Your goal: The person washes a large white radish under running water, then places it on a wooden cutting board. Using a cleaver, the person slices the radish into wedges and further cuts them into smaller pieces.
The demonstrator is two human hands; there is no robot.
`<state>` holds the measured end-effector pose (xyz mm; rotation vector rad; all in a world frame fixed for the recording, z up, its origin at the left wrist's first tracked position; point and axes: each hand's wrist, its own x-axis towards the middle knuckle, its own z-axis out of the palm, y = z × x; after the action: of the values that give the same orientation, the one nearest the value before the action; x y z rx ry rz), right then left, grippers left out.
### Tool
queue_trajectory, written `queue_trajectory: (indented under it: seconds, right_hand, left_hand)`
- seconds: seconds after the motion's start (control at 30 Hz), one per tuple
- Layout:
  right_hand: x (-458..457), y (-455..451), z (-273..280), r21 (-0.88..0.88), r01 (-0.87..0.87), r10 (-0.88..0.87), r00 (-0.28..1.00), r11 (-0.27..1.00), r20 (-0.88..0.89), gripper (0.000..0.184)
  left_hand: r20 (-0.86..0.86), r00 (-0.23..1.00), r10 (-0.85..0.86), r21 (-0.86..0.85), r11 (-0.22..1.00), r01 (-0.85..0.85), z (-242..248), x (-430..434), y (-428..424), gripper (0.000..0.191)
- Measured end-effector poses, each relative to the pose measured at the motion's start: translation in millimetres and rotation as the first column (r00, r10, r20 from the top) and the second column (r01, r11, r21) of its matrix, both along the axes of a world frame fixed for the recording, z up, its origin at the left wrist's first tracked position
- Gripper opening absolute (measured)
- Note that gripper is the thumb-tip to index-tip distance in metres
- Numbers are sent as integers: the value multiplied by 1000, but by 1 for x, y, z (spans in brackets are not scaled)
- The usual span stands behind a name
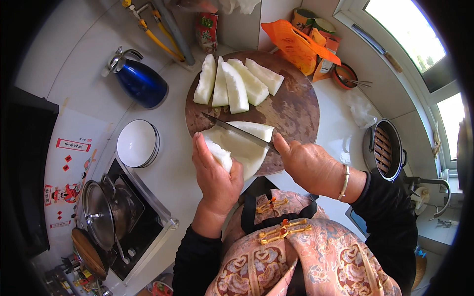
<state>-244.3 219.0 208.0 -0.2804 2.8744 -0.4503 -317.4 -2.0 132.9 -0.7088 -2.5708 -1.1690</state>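
My right hand [305,161] grips the handle of a kitchen knife [240,132], whose blade points to the upper left over a large piece of pale winter melon [246,148]. At the near edge of the round wooden cutting board [292,111], my left hand [216,174] is closed around the melon's left end, where a white, rough edge [218,151] shows. Several long melon wedges [237,87] lie side by side on the far part of the board. Whether the blade touches the melon, I cannot tell.
A blue vacuum jug [141,83] and stacked white bowls [137,143] stand at left, beyond a lidded pot [98,216] on the stove. Orange bags [296,46] and a small bowl [344,76] are at the back right; a steamer pot [385,150] stands right. Another knife [376,46] lies on the windowsill.
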Motion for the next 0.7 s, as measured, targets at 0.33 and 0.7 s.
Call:
queue_trajectory:
  seconds: [0.33, 0.7]
  right_hand:
    - [-32, -9, -43, 7, 19, -20, 998, 1000, 56, 45]
    - [-12, 11, -37, -457, 259, -261, 963, 851, 60, 35]
  left_hand:
    - [-2, 998, 60, 133, 989, -60, -16, 5, -6, 82]
    - [219, 976, -18, 546, 831, -107, -46, 14, -2, 76]
